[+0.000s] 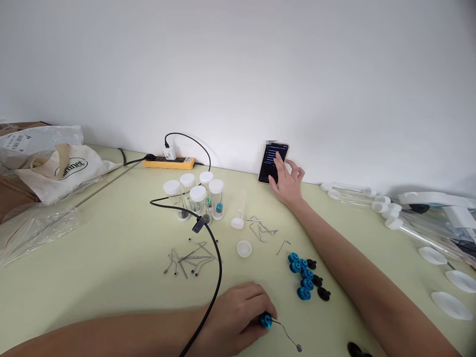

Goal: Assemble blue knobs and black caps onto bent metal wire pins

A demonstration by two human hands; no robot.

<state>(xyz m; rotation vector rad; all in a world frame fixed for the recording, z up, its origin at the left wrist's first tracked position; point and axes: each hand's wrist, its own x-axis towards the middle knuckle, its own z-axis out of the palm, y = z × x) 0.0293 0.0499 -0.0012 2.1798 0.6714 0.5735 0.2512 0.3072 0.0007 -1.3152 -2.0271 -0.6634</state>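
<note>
My left hand point(238, 317) is closed around a blue knob point(265, 320) at the front of the table. A bent thin metal rod point(284, 329) with a small round end sticks out of the knob to the right. My right hand point(290, 183) reaches to a phone point(268, 166) leaning on the wall, its fingers spread over the dark screen. Several blue knobs point(307, 283) and black round pieces point(323, 294) lie right of my left hand. Bent metal rods with ringed ends point(193, 258) lie in a loose pile to its left.
Several clear tubes with white caps point(198, 193) stand mid-table; a tube lies by a loose white cap point(244, 248) and hex keys point(260, 230). A black cable point(220, 258) crosses the view from a power strip point(167, 162). Bags point(70, 168) lie left, capped tubes point(427, 238) right.
</note>
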